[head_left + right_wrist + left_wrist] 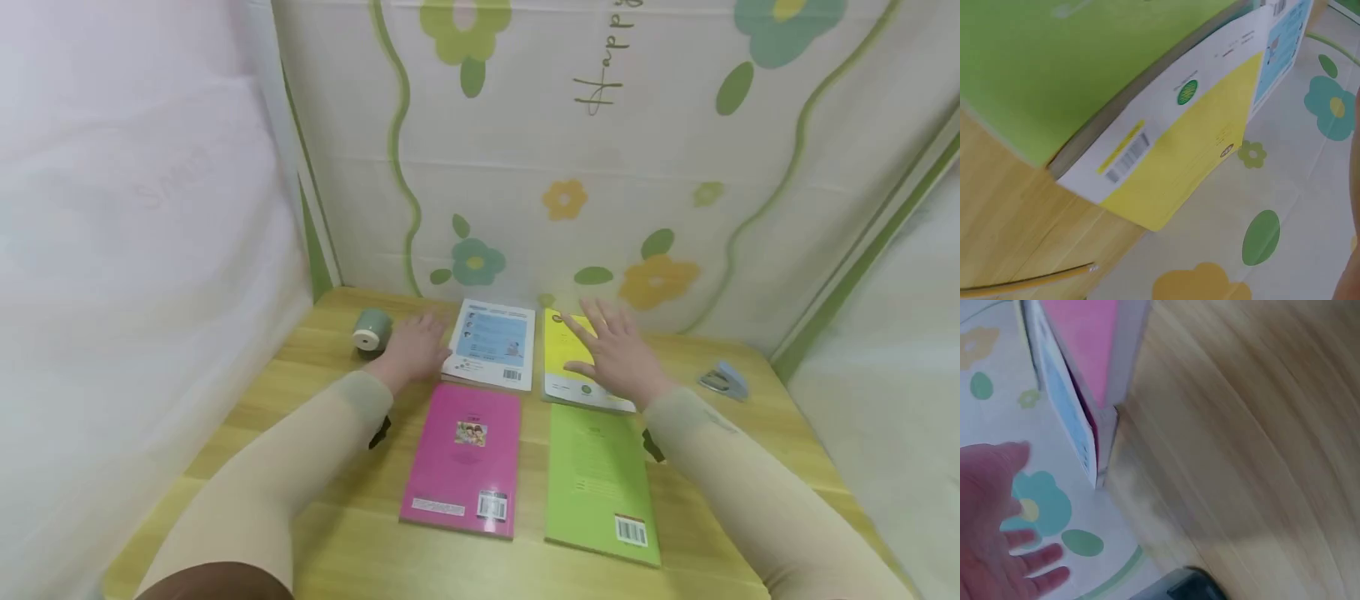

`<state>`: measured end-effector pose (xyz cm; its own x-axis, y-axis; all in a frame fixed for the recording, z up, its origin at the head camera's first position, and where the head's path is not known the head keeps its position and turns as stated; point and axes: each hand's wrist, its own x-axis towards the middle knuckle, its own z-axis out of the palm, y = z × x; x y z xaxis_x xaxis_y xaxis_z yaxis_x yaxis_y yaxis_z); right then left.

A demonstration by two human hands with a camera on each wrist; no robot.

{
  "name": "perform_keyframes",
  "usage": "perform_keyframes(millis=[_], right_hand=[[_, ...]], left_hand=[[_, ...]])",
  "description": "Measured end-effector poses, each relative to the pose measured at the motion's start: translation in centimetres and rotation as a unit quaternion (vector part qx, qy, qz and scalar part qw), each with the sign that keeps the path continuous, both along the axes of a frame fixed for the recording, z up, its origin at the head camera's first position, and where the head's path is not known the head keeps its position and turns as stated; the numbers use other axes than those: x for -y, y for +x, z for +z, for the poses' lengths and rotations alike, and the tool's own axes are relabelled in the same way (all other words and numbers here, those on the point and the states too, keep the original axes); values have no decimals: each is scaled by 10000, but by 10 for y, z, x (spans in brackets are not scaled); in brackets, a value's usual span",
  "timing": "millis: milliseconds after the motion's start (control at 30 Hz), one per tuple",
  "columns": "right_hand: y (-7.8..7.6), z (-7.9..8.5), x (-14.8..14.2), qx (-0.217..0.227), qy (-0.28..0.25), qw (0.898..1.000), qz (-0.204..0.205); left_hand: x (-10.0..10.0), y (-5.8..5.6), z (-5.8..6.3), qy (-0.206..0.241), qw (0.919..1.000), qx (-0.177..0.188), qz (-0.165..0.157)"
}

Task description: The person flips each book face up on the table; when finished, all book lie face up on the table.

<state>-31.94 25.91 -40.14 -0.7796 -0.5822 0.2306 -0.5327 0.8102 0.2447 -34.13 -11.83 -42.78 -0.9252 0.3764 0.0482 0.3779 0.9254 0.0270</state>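
My left hand, fingers extended, is at the left edge of a white and blue book. Nothing is in its grasp; the left wrist view has the same hand with loosely spread fingers. Over the yellow and white book my right hand is spread wide, covering part of that cover in the head view. Nearer to me lie a pink book on the left and a green book on the right. Barcodes show on all the covers.
Left of the left hand stands a small green and white cylindrical device. A light blue stapler lies at the right of the wooden table. Flower-printed cloth hangs behind the table, with pale cloth at both sides.
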Motion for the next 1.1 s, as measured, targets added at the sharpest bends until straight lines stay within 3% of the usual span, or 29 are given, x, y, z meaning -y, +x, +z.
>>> perform_keyframes(millis=[100,200,267,367,533,767,900,1100], right_hand=[[-11,0,8,228,-221,9994,-123],[-20,-1,11,487,-394,9976,-297],[-26,-2,13,651,-466,9960,-391],[-34,-6,16,930,-549,9927,-539],[-44,-14,24,1556,-1198,9776,-756],[-58,-24,53,2692,-2853,9152,-919],[-63,-29,67,3064,-3240,8895,-995],[-72,-36,77,3412,-3594,8625,-1026]], left_hand=[[2,3,1,893,9921,752,461],[0,7,2,1794,9660,1588,967],[-1,9,0,2121,9499,1959,1200],[-6,8,-4,2241,9382,2190,1471],[-21,5,-16,2391,9321,2083,1750],[-34,3,-21,2698,9268,1896,1795],[-34,-3,-29,2661,9279,1846,1848],[-35,-3,-30,2530,9312,1784,1924]])
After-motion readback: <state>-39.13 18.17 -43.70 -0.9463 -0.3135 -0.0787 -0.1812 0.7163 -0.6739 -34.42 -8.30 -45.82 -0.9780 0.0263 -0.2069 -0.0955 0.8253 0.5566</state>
